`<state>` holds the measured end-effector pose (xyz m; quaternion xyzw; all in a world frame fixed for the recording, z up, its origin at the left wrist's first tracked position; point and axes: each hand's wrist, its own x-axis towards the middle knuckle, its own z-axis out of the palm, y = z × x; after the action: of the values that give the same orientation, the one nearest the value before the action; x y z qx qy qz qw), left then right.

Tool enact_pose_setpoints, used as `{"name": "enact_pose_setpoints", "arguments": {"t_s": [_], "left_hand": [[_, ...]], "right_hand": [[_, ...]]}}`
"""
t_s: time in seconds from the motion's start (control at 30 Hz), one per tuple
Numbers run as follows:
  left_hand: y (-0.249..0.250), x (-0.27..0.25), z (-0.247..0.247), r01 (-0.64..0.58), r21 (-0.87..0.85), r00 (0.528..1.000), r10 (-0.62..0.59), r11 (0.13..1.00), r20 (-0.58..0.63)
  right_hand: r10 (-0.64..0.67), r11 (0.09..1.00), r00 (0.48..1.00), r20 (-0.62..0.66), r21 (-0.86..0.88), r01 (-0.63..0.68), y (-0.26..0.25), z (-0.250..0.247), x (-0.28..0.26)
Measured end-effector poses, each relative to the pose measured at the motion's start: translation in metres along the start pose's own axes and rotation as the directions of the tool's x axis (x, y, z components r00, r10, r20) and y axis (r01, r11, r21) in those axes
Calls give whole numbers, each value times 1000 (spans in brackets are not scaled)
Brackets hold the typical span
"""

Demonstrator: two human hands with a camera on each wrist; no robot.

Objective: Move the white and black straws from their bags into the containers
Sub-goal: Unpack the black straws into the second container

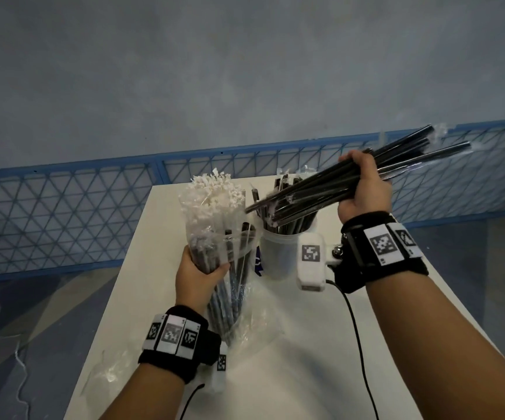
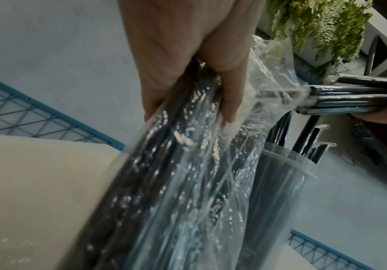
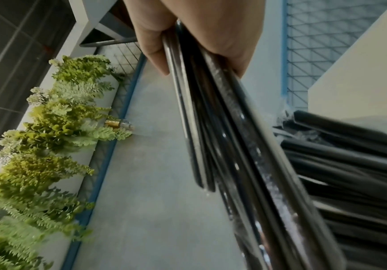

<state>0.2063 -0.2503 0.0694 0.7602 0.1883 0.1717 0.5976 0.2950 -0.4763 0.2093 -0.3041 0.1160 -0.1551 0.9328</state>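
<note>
Bare forearms, no sleeves. Black fabric wristband on right wrist, white strip across it with black-and-white square fiducial markers. White boxy camera unit clipped on inner side, one square marker on its face, metal screw knob at the joint. Black cable running from unit back along forearm. Left wrist: matching black band, white strip with three square markers, white camera block below carrying a small marker, thin black cable looping off it.
</note>
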Motion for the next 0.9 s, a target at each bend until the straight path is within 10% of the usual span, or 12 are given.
{"name": "enact_pose_setpoints", "arguments": {"t_s": [0.27, 0.77, 0.9], "left_hand": [[3, -5, 1, 49, -129, 999, -48, 990, 10], [-2, -7, -2, 27, -116, 999, -22, 993, 45], [-4, -6, -2, 43, -122, 998, -37, 992, 49]], "right_hand": [[-247, 905, 964, 102, -331, 267, 15, 6, 1], [107, 463, 922, 373, -839, 286, 100, -38, 8], [37, 481, 908, 417, -804, 349, 94, -29, 1]]}}
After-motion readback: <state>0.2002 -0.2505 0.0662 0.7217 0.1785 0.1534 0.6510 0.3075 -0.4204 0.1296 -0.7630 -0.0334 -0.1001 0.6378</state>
